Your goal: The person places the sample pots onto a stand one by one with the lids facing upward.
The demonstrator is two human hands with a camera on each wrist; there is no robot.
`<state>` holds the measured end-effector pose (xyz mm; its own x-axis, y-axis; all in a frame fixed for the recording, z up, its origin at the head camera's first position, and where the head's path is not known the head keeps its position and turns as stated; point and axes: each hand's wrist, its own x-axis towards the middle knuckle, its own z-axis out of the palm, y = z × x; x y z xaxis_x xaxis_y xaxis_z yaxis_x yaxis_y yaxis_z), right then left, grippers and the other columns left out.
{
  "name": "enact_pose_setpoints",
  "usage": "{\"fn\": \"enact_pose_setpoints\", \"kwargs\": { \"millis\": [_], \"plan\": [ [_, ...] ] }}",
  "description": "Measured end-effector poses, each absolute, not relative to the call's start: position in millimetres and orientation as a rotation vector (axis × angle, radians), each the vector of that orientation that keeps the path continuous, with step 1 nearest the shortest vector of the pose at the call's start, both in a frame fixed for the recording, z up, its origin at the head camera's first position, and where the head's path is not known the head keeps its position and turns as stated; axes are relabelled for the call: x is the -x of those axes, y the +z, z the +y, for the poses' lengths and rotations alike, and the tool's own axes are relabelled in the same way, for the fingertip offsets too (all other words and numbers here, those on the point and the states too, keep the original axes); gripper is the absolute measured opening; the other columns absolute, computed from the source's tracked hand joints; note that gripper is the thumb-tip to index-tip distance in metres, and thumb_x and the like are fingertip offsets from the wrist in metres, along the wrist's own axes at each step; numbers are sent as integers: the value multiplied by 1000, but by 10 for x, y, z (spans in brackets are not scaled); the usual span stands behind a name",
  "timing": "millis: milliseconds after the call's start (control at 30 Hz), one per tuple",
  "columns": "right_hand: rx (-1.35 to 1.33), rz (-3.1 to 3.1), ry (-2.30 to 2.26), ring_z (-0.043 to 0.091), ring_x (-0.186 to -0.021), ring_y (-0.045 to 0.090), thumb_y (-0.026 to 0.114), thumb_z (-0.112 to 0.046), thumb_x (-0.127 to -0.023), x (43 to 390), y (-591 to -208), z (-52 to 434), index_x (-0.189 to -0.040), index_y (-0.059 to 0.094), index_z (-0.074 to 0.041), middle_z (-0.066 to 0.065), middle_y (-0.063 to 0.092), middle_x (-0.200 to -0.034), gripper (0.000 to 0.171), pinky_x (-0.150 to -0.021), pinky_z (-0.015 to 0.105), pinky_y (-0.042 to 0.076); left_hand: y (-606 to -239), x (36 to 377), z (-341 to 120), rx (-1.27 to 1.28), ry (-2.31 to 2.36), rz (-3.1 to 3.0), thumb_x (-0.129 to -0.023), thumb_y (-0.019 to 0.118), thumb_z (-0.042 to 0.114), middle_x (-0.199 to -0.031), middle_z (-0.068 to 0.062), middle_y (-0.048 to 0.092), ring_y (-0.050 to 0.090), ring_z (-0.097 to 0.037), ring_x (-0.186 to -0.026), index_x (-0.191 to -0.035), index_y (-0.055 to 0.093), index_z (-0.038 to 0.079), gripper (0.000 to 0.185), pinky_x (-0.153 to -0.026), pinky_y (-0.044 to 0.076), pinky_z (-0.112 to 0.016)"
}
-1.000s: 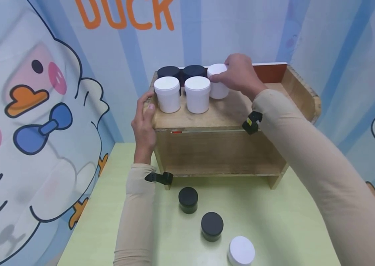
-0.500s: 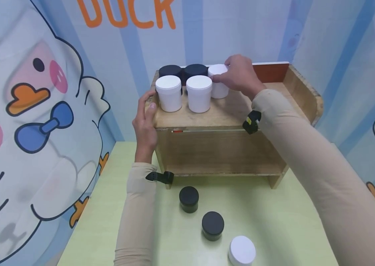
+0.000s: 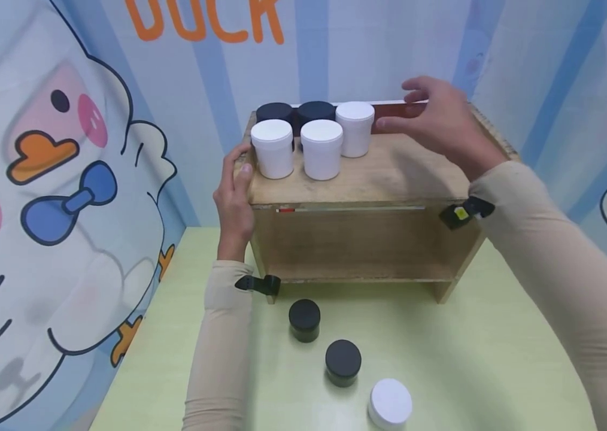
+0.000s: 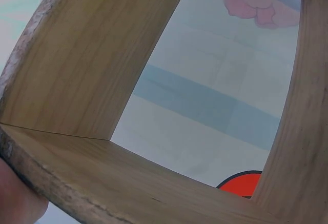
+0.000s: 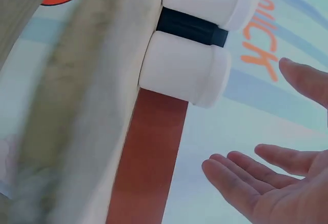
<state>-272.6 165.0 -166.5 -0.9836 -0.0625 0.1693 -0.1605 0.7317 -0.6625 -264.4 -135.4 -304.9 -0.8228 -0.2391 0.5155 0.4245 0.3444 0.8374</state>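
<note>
Three white jars and two black jars stand at the left on top of a wooden shelf. My right hand hovers open just right of the back white jar, apart from it. In the right wrist view the fingers are spread beside that white jar. My left hand grips the shelf's top left corner, thumb on the top edge next to the front left white jar. The left wrist view looks through the shelf's open inside.
On the green table in front of the shelf stand two black jars and a white jar. Cartoon duck walls close in at the left, back and right. The shelf's lower compartment holds nothing.
My right hand has let go of the back white jar and drawn off to the right, fingers spreading. The jar stays on the shelf. My left hand has not moved.
</note>
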Motion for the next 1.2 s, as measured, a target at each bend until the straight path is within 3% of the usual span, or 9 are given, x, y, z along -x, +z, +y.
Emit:
{"fn": "enact_pose_setpoints", "kwargs": {
  "millis": [200, 367, 467, 600, 967, 1200],
  "plan": [
    [-306, -2650, 1129, 32, -136, 54, 74, -42, -88, 2393, -1904, 1900, -150, 44, -14, 15, 52, -150, 75, -110, 50, 45, -3047, 2641, -1361, 157, -1524, -2049, -98, 36, 46, -159, 2, 44, 38, -20, -149, -143, 49, 31, 49, -122, 27, -54],
    [-458, -2530, 1231, 12, -119, 65, 78, -25, -86, 2224, -2139, 2041, -141, 54, -15, 10, 61, -138, 60, -94, 17, 53, -3049, 2645, -1360, 152, -1521, -2054, -98, 35, 45, -159, 2, 44, 38, -20, -149, -143, 49, 31, 49, -122, 27, -53],
    [-565, -2464, 1325, 0, -108, 67, 79, -14, -85, 2154, -2253, 2082, -137, 58, -14, 0, 67, -127, 55, -86, 7, 51, -3047, 2641, -1360, 152, -1520, -2057, -98, 35, 45, -159, 2, 44, 38, -20, -149, -143, 49, 31, 48, -122, 27, -53],
    [-719, -2390, 1430, 3, -104, 70, 76, -2, -85, 2106, -2368, 2102, -131, 63, -9, -9, 70, -117, 48, -86, 11, 53, -3041, 2639, -1363, 154, -1518, -2057, -99, 36, 45, -159, 2, 43, 37, -20, -149, -143, 49, 31, 48, -122, 27, -53],
    [-1028, -2246, 1703, 13, -103, 73, 69, 16, -82, 2086, -2586, 2187, -127, 59, 9, 9, 73, -114, 47, -88, 20, 57, -3049, 2641, -1360, 155, -1519, -2050, -99, 36, 44, -158, 2, 44, 38, -21, -149, -143, 49, 31, 48, -122, 27, -53],
    [-1073, -2426, 1469, 9, -102, 72, 74, 9, -81, 2040, -2653, 2219, -126, 63, 1, -1, 74, -113, 46, -85, 19, 57, -3050, 2646, -1361, 152, -1518, -2038, -99, 36, 44, -158, 2, 45, 38, -20, -149, -142, 50, 30, 48, -122, 27, -52]
  ]
}}
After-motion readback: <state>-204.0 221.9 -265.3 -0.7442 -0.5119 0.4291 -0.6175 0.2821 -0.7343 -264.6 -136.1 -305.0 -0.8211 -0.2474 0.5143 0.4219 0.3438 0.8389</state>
